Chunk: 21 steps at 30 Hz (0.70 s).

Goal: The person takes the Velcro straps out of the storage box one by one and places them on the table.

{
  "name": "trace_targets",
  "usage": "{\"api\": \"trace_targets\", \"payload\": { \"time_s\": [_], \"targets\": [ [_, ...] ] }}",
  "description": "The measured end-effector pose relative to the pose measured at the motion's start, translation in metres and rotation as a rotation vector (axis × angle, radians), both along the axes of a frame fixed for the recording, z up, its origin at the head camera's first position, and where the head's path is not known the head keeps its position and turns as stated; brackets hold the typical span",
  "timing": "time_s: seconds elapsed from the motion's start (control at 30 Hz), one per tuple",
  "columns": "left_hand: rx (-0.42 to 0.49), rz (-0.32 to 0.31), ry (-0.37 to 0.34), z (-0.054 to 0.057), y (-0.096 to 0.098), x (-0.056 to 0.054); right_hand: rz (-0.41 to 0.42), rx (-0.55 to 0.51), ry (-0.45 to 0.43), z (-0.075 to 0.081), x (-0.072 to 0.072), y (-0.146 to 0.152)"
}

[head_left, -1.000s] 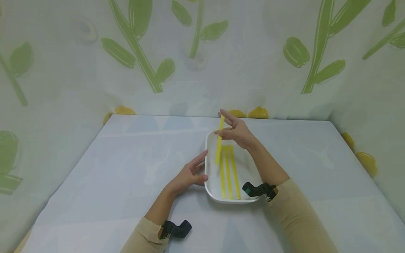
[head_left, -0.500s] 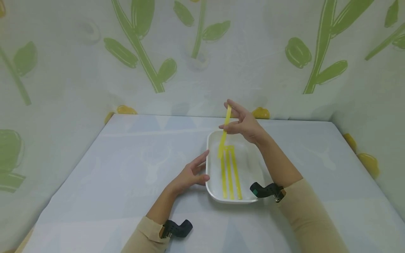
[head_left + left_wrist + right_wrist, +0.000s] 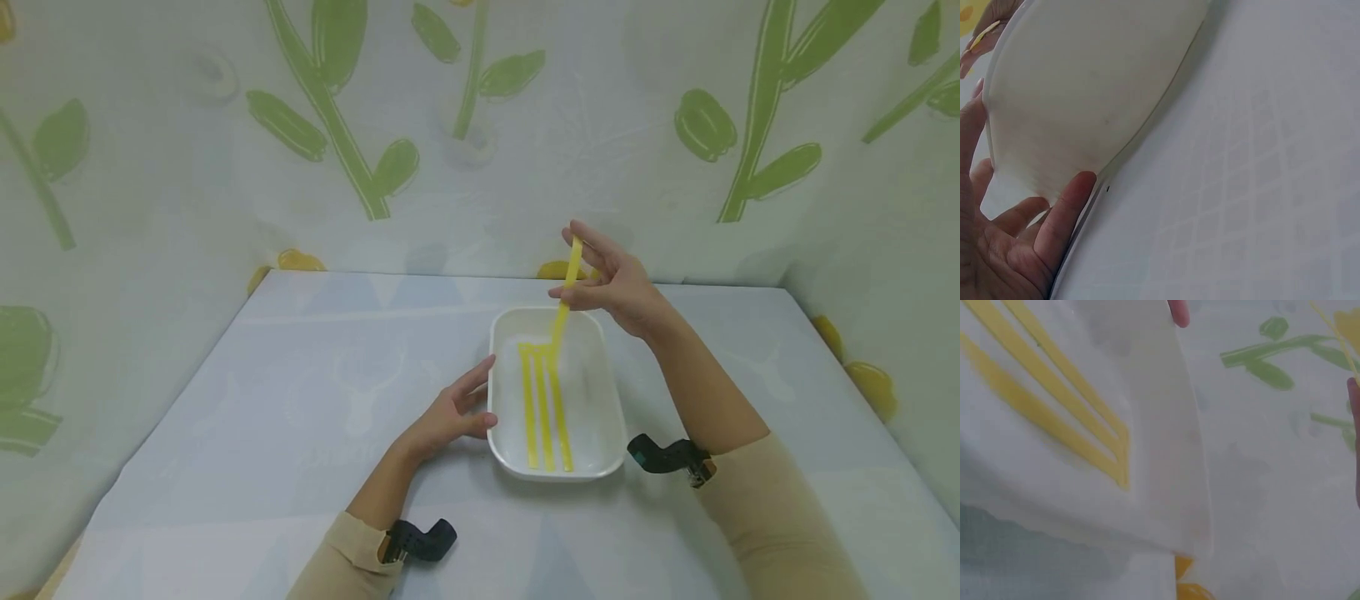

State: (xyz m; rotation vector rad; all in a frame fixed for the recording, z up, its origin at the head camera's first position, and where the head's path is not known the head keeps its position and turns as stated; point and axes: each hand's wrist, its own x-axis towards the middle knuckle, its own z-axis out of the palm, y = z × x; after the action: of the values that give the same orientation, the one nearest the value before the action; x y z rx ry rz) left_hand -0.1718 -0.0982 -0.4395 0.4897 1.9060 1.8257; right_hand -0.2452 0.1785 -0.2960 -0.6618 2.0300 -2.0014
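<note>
A white rectangular tray (image 3: 600,392) stands on the table, with yellow strips (image 3: 543,408) lying lengthwise inside, joined across their far end by a short crosspiece. My left hand (image 3: 446,417) touches the tray's left side with spread fingers; in the left wrist view its thumb (image 3: 1069,212) lies against the outer wall. Above the tray's far end, my right hand (image 3: 618,287) pinches a loose narrow yellow strip (image 3: 574,262), which slants down over the tray. Whether its lower end touches the laid strips, I cannot tell. The right wrist view catches only fingertips (image 3: 1355,419) and the thin strip edge.
The table (image 3: 300,400) has a pale patterned cover. Behind it rises a wall covering (image 3: 585,150) with printed green leaves, and yellow shapes show along the table's far edge. Black wrist cameras (image 3: 423,542) sit at both cuffs.
My right hand has moved right and slightly up and away, carrying the strip from the tray's left side toward the right end of the crosspiece. The left hand and tray stay nearly still.
</note>
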Motion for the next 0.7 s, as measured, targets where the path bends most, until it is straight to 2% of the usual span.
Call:
{"api": "trace_targets", "payload": {
  "time_s": [0.17,0.43,0.7],
  "targets": [
    [-0.002,-0.004,0.006,-0.001,0.0,-0.001,0.017,-0.008,0.006,0.003,0.008,0.014],
    [0.024,-0.006,0.015,-0.002,-0.004,-0.002,-0.006,0.052,0.012,0.007,0.018,0.034],
    [0.004,-0.006,-0.001,-0.002,0.0,-0.002,-0.095,0.202,0.02,0.003,0.035,0.06]
  ]
}}
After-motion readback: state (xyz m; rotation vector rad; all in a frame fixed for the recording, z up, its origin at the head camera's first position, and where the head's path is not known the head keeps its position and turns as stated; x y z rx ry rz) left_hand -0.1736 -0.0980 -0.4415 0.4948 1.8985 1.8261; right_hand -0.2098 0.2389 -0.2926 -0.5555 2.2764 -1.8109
